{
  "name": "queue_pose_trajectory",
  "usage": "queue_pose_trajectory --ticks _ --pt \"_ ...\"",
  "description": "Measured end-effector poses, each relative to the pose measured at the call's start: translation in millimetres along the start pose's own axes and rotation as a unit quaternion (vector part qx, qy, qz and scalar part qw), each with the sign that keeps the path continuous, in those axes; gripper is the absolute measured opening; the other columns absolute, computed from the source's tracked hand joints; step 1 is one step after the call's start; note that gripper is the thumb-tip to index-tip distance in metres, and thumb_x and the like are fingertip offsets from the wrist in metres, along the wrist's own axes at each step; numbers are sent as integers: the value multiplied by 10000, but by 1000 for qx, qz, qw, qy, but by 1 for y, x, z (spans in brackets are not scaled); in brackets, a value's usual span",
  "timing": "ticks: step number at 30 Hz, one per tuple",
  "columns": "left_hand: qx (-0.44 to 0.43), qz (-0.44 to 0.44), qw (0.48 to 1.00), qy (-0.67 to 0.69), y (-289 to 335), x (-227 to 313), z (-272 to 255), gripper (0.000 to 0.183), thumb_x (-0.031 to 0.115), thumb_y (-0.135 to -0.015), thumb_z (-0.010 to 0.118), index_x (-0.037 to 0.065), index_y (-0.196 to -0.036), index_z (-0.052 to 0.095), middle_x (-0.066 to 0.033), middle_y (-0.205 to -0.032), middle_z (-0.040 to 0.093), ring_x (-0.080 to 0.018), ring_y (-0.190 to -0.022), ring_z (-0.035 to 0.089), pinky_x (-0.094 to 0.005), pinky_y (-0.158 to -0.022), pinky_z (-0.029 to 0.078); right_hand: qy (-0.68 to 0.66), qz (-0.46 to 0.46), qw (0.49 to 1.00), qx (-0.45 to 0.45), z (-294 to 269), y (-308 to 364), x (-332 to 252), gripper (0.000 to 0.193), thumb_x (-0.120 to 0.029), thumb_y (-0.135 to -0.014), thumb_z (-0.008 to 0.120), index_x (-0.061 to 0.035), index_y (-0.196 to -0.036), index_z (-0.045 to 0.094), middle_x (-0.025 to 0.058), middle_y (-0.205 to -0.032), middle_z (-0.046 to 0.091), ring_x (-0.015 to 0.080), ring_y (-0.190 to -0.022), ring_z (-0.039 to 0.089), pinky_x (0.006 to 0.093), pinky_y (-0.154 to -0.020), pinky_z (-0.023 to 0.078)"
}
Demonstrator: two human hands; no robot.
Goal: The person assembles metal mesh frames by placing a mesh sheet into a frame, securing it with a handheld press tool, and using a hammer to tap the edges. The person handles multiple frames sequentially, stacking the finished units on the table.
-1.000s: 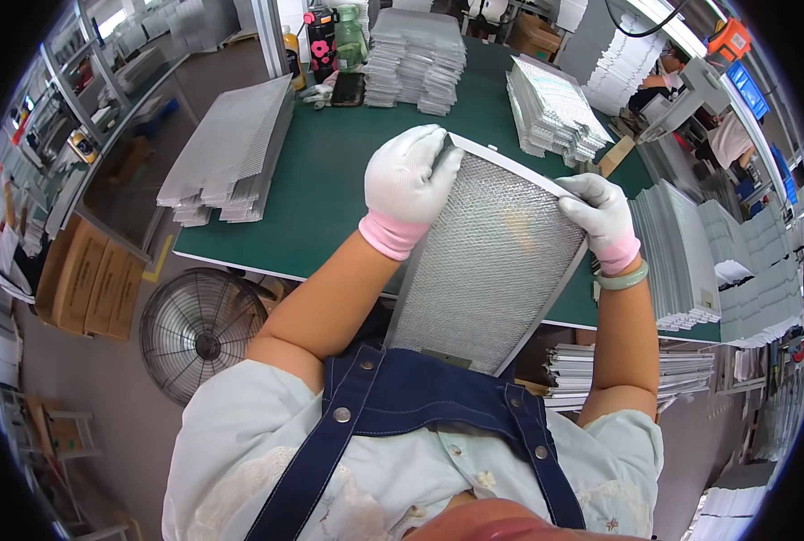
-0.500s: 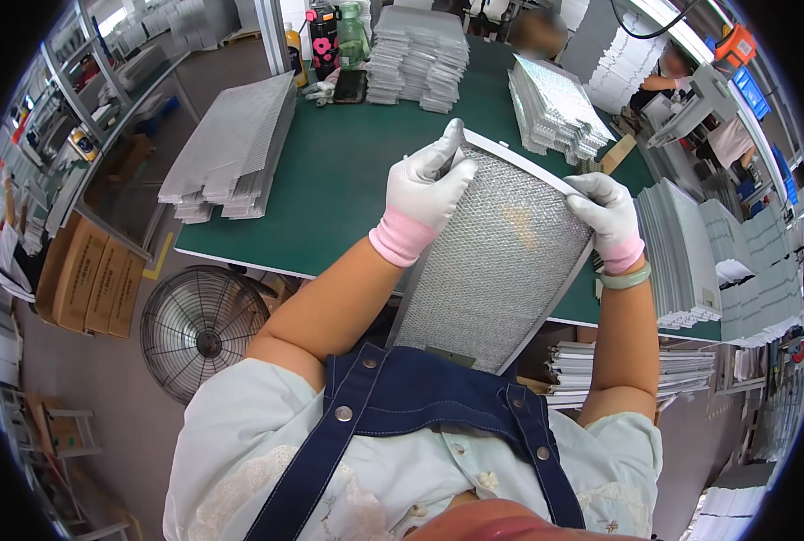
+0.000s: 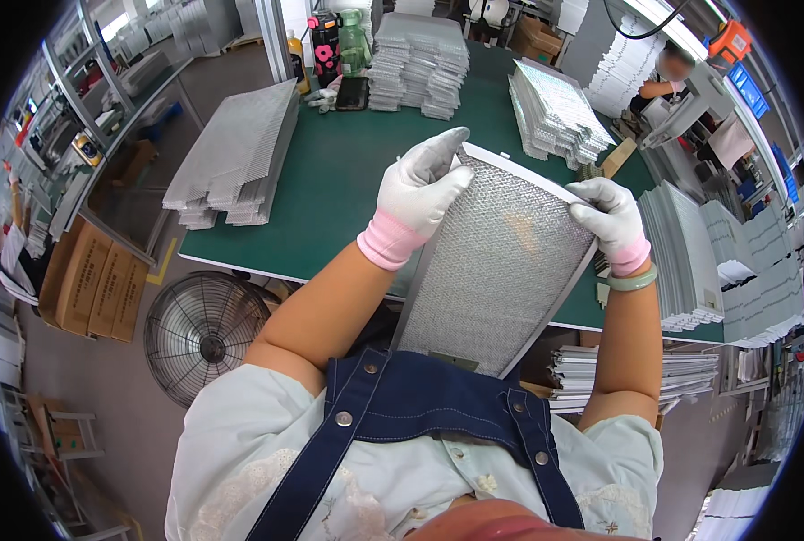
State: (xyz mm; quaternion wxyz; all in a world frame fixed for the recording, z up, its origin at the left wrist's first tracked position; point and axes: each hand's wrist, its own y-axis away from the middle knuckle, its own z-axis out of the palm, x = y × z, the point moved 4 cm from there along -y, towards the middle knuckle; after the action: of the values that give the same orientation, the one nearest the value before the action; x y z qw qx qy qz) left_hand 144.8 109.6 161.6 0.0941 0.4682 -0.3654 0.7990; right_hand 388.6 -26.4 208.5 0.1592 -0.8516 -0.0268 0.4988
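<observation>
A silver metal mesh filter panel [image 3: 514, 261] with a pale frame is tilted up in front of me, its lower end against my apron. My left hand [image 3: 422, 183], in a white glove with a pink cuff, is closed at the panel's upper left corner, thumb and forefinger about the edge. At the upper right corner my right hand [image 3: 611, 219], gloved alike, pinches the frame with the thumb on the mesh. The fingers behind the panel are hidden.
The green table [image 3: 330, 180] carries mesh sheets [image 3: 239, 144] at left, a stack of panels [image 3: 420, 59] at the back and another stack [image 3: 555, 108] at right. A phone [image 3: 352, 93] and bottles stand behind. A floor fan [image 3: 208, 338] is at lower left. Another person [image 3: 659, 86] sits far right.
My left hand has shifted slightly left and down along the corner, and its forefinger has straightened. The panel sits slightly lower in view. A person behind the table has gone from view.
</observation>
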Motion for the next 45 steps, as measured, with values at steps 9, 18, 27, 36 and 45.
queue_pose_trajectory --ticks 9,18,27,36,45 --pt "31 -47 998 -29 1 10 2 449 -42 -876 642 -76 -1295 487 -89 -1085 645 -103 -955 615 -247 -873 499 342 -188 918 76 45 -12 -65 361 -288 -869 676 -18 -1107 651 168 -997 674 309 -952 661 363 -841 521" --pt "52 -33 996 -59 8 24 2 406 -30 -861 672 -62 -1241 532 -62 -1030 645 -87 -895 609 -232 -829 505 353 -224 901 110 90 -32 -54 240 -328 -880 647 -113 -980 684 103 -780 644 296 -721 638 393 -642 498" --pt "-5 -36 982 -186 19 7 -19 431 20 -841 705 -42 -1222 513 -109 -1115 634 -145 -988 634 -282 -867 519 364 -301 875 105 105 -23 -51 249 -231 -847 688 -53 -1019 656 90 -739 629 280 -673 632 391 -610 491" --pt "33 150 917 -367 53 4 6 514 138 -914 600 -60 -1349 413 -291 -1251 549 -395 -1080 617 -393 -922 496 380 -242 882 138 99 -17 -60 185 -115 -846 687 -40 -1015 687 125 -784 653 287 -700 646 367 -632 502" --pt "-138 486 687 -523 -24 132 79 357 130 -835 702 24 -1165 616 -116 -975 667 -280 -806 655 -358 -698 515 -64 -211 913 344 50 34 -106 191 -46 -950 595 29 -1123 626 21 -948 632 92 -849 565 230 -764 466"
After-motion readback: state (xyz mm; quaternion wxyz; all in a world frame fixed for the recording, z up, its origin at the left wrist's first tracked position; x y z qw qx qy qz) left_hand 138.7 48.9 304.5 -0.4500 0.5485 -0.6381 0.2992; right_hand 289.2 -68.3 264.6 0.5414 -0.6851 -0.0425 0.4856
